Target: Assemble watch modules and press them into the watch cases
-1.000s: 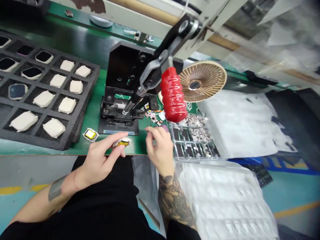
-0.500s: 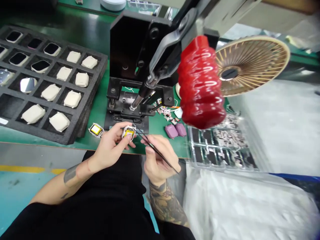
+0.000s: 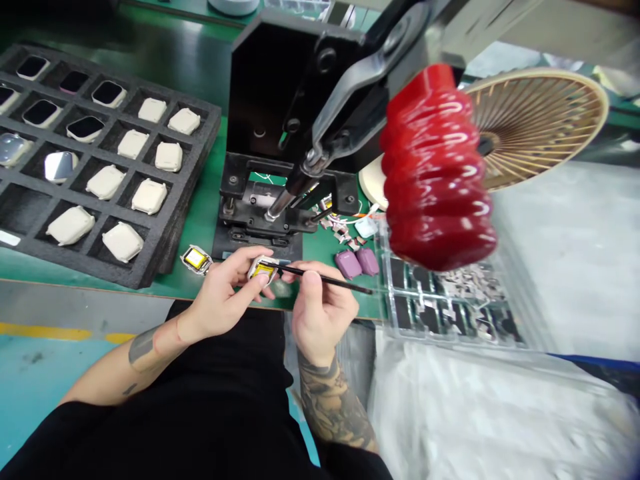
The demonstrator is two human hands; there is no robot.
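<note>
Tweezers [image 3: 333, 281] pinched in right hand [image 3: 323, 313], housing [image 3: 263, 269] in left hand [image 3: 220, 297], purple case [image 3: 348, 264] perhaps lettered

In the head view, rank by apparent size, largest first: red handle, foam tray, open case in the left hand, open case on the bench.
1. Foam tray
2. Red handle
3. Held case, in the left hand, and loose case, on the bench: too alike to rank

"What's on that green table [image 3: 203, 210]?"

"A dark tray [image 3: 120, 272] at the left, a press [image 3: 280, 93] mid-table, and a small yellow-centred part [image 3: 196, 259] between them, near the front edge."

"And right of the press?"

"Two purple cases [image 3: 349, 265] side by side, loose bits [image 3: 343, 231] just behind, then a clear box [image 3: 385, 293]."
</note>
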